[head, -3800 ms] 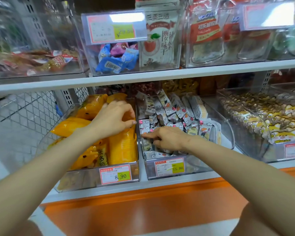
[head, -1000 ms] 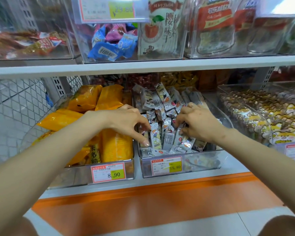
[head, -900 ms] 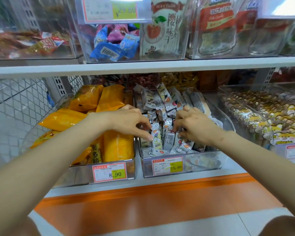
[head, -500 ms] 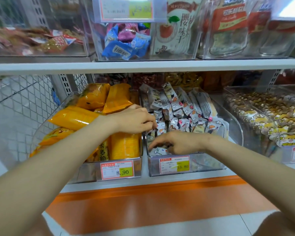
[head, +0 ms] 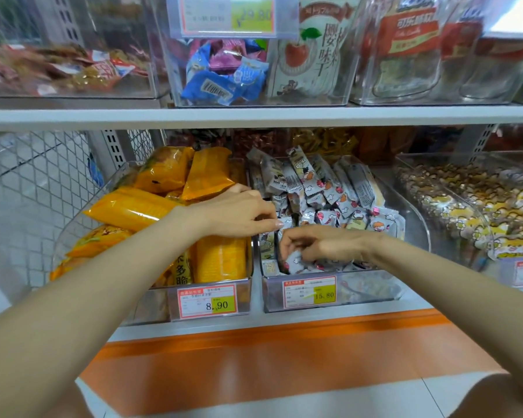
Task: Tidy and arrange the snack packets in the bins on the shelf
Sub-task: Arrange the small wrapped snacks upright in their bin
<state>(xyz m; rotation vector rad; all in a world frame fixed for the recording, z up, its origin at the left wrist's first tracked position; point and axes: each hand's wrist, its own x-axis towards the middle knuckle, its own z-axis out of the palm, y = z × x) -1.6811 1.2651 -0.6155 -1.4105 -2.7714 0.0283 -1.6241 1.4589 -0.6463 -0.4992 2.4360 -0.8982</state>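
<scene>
A person's right hand (head: 323,242) has its fingers curled down and closed round 1 or 2 small grey-and-white packets (head: 323,188) at the front left corner of the middle bin (head: 417,218), a clear bin standing on the front edge of the lower shelf (head: 254,324). The left hand (head: 239,214) reaches in over the bin's left wall, its fingers gathered close together with the tips touching packets just above the right hand. Whether it actually pinches a packet cannot be told. Behind both hands, the rest of the small packets stand in rough upright rows toward the back edge of the bin, while those at the front lie jumbled. A price tag (head: 309,292) reading 15.80 is fixed to the bin's front wall. Just beside it on the left, a second bin (head: 151,303) holds yellow packets (head: 133,208), some tilted over its left rim. The step in hand appears to be straightening the loose packets at the front of the middle bin. The next move probably calls for lifting the gripped packets upright and setting them in line with the rows behind, without knocking those over.
</scene>
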